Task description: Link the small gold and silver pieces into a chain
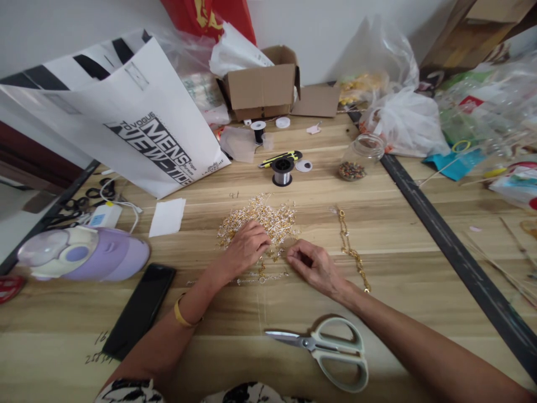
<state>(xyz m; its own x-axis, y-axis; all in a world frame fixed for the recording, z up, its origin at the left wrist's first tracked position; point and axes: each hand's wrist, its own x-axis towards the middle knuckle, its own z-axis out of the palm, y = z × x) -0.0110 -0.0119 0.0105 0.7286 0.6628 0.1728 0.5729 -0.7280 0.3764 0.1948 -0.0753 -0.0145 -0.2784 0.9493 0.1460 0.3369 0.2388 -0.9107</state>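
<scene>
Pile of tiny gold and silver bits (274, 218) sits mid-table, just past the hands, and it's a big one, so my guess is most of the sorting or stringing is left to do. The left hand (246, 244) is at the near edge of the heap, fingers curled and bunched close together; can't tell if they're pinching anything, since the tips are too small to read. The right hand (312, 262) is just across from it, thumb and index finger brought close together like a pinch, but whatever might be between them is too tiny to make out. Right below the fingers there's a thin pale chain (274, 277) lying crosswise on the table (218, 322), with some little gold pieces (262, 267) beside it, so I'd call that one partway along, though I can't tell what's actually attached. Off to the right of the right hand lies a longer gold chain (356, 257), loosely stretched out and untouched by either hand; could be finished, could be raw material, no way to know. Scissors (310, 342) rest on the near side, nobody's holding them, and a spool of wire (282, 176) stands behind the pile, also untouched.
</scene>
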